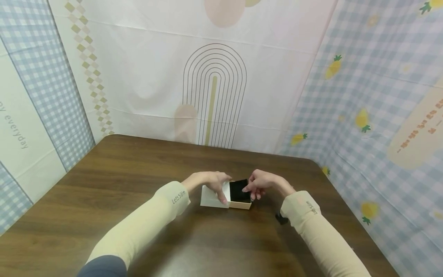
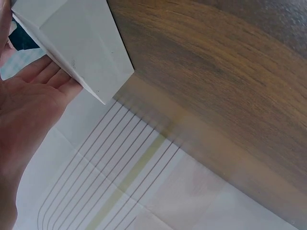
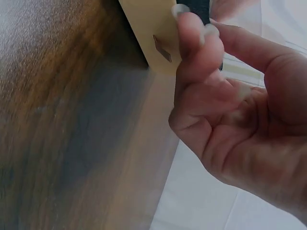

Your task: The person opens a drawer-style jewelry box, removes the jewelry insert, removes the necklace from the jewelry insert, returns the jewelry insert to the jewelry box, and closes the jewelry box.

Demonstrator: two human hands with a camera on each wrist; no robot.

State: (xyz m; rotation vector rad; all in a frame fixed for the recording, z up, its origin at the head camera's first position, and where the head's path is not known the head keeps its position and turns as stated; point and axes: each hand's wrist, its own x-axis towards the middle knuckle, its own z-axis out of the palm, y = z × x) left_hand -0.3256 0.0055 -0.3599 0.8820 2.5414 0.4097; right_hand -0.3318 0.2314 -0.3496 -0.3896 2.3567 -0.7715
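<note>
A small white box (image 1: 214, 199) lies on the table with a tan cardboard tray (image 1: 240, 205) partway out of its right end. My left hand (image 1: 215, 184) grips the white outer part from above, thumb on the near side. In the left wrist view the fingers of this hand (image 2: 41, 93) run along the far side of the box (image 2: 79, 43). A flat black piece (image 1: 238, 191) fills the tray opening. My right hand (image 1: 260, 182) pinches its right edge. In the right wrist view, curled fingers (image 3: 199, 52) overlap the tray's slotted end wall (image 3: 156, 36), beside the black piece (image 3: 197, 6).
The brown wooden table (image 1: 138, 161) spreads around the box on every side. Behind it hangs a white patterned cloth (image 1: 149, 77), and a blue checked cloth (image 1: 349, 96) hangs on the right. A small black object (image 1: 282, 218) shows at the right sleeve cuff.
</note>
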